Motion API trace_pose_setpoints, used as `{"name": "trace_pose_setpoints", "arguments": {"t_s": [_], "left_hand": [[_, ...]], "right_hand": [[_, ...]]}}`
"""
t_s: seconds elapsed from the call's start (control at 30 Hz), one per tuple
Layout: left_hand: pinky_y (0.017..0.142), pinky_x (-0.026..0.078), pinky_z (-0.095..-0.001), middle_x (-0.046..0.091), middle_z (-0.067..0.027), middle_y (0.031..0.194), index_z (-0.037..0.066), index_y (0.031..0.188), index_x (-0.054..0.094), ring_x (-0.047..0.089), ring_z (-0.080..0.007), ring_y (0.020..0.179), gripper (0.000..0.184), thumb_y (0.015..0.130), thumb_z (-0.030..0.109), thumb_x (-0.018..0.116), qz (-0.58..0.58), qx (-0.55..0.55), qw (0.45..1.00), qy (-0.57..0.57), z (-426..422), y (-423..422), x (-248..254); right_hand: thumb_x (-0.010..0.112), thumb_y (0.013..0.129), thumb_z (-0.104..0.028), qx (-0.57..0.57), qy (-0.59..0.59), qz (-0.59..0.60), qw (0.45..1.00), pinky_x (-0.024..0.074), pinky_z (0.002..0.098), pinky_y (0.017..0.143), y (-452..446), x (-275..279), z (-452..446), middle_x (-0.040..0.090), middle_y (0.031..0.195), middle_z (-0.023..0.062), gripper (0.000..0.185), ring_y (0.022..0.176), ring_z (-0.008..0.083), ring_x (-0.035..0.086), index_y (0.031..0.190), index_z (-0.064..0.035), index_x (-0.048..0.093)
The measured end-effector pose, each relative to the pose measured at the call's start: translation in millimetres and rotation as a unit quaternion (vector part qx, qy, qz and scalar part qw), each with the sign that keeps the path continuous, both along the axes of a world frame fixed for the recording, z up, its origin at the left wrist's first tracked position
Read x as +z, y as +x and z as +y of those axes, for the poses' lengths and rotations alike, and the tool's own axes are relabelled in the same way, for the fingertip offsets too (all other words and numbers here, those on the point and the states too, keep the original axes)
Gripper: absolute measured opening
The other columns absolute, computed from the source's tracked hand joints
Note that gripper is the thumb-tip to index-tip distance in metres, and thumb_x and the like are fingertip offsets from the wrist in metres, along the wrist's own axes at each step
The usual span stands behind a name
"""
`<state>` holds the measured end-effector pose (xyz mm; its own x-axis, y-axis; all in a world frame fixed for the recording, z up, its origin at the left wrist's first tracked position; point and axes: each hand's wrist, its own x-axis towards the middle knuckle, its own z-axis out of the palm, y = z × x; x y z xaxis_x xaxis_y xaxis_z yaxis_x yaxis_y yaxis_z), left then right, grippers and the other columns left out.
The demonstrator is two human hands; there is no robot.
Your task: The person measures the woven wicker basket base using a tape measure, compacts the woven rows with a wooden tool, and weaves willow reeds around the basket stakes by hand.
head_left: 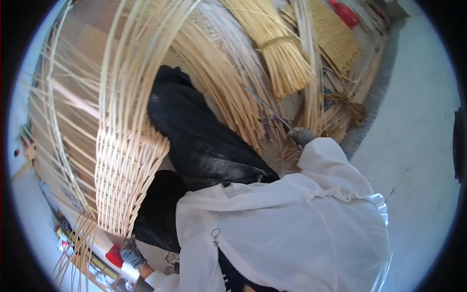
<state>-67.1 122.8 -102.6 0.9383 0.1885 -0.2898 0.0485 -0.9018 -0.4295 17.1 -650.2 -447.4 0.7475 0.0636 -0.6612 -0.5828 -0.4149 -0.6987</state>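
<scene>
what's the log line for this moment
left hand: at wicker edge | right hand: holding thin rod | wicker: partly woven, long strands unwoven

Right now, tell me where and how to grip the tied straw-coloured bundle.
Probably grip the tied bundle at its binding, coming from the cut-end side, nearest the right hand: the band gathers the rods tightly there, while the ends flare.

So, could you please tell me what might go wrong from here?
1. The long strands rising from the woven panel fan out freely, so they might tangle or spring back.
2. The thin rod in the right hand points across the loose canes and could snag them.
3. The left hand is at the panel's lower edge; its grip is unclear, so the panel might slip.
</scene>
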Motion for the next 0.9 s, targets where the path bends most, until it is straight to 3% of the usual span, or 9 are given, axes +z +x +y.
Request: {"name": "trace_pose_setpoints", "arguments": {"t_s": [0.07,0.27,0.3,0.33,0.4,0.53,0.63,0.73,0.9], "left_hand": [[0.055,0.037,-0.0352,0.054,-0.0118,0.062,0.001,0.070,0.058,0.046,-0.0191,0.058,0.017,0.079,0.013,0.064,-0.269,0.162,0.901,-0.298,-6,-9,-14],[0.058,0.038,-0.0317,0.055,-0.0070,0.067,-0.003,0.073,0.057,0.044,-0.0158,0.062,0.016,0.075,0.008,0.068,-0.305,0.201,0.886,-0.285,-51,9,-15],[0.062,0.041,-0.0300,0.060,-0.0076,0.073,-0.003,0.078,0.060,0.048,-0.0149,0.065,0.013,0.075,0.008,0.068,-0.373,0.243,0.740,-0.505,-5,-10,-43],[0.062,0.041,-0.0300,0.060,-0.0076,0.073,-0.003,0.078,0.060,0.048,-0.0149,0.065,0.013,0.075,0.008,0.068,-0.390,0.240,0.733,-0.503,-9,-12,-41],[0.062,0.042,-0.0300,0.061,-0.0080,0.073,-0.002,0.082,0.063,0.050,-0.0143,0.066,0.014,0.075,0.009,0.068,-0.326,0.112,0.885,-0.313,-30,-2,-32],[0.062,0.043,-0.0310,0.060,-0.0095,0.070,-0.001,0.084,0.062,0.054,-0.0198,0.062,0.021,0.075,0.016,0.070,-0.366,0.060,0.899,-0.231,-35,1,-18],[0.059,0.042,-0.0271,0.059,-0.0024,0.068,0.002,0.083,0.065,0.050,-0.0113,0.063,0.017,0.078,0.018,0.068,-0.420,0.143,0.814,-0.375,-40,31,49],[0.056,0.039,-0.0230,0.057,0.0003,0.065,0.002,0.078,0.065,0.048,-0.0084,0.062,0.017,0.080,0.019,0.066,-0.538,0.155,0.678,-0.477,-14,48,86],[0.052,0.038,-0.0215,0.057,0.0012,0.064,0.004,0.079,0.066,0.048,-0.0063,0.056,0.018,0.081,0.022,0.065,-0.565,0.186,0.669,-0.446,-35,73,82]], "right_hand": [[0.050,0.089,-0.034,0.029,-0.026,-0.282,0.959,0.0442,0.0303,0.052,17,-7,16,0.059,0.070,0.0054,0.029,0.062,0.0144,0.056,0.082,-0.0084,0.062],[0.051,0.088,-0.027,-0.069,0.436,-0.077,0.894,0.0456,0.0298,0.073,135,251,174,0.061,0.093,0.0086,0.029,0.090,0.0167,0.055,0.073,-0.0039,0.059],[0.053,0.088,-0.025,-0.029,0.500,-0.146,0.853,0.0451,0.0299,0.073,145,262,208,0.060,0.092,0.0083,0.028,0.092,0.0157,0.054,0.071,-0.0035,0.059],[0.054,0.087,-0.023,0.014,0.557,-0.213,0.802,0.0447,0.0299,0.073,156,270,236,0.060,0.091,0.0081,0.027,0.093,0.0147,0.052,0.070,-0.0031,0.058],[0.055,0.086,-0.018,0.170,0.461,-0.318,0.811,0.0443,0.0282,0.068,182,287,276,0.059,0.084,0.0068,0.021,0.083,0.0157,0.055,0.071,-0.0034,0.057],[0.049,0.090,-0.023,0.289,0.564,-0.393,0.666,0.0445,0.0289,0.069,233,292,302,0.057,0.078,0.0055,0.023,0.077,0.0158,0.055,0.078,-0.0052,0.056],[0.047,0.091,-0.028,0.159,0.496,-0.200,0.830,0.0486,0.0291,0.075,242,365,286,0.062,0.090,0.0116,0.028,0.092,0.0209,0.058,0.077,-0.0052,0.055],[0.044,0.093,-0.032,0.150,0.534,-0.196,0.808,0.0489,0.0305,0.083,265,430,289,0.057,0.111,0.0205,0.033,0.107,0.0269,0.055,0.075,-0.0058,0.052],[0.044,0.092,-0.039,0.199,0.629,-0.143,0.737,0.0505,0.0388,0.081,271,432,274,0.053,0.117,0.0224,0.038,0.097,0.0289,0.059,0.071,-0.0089,0.051]]}}
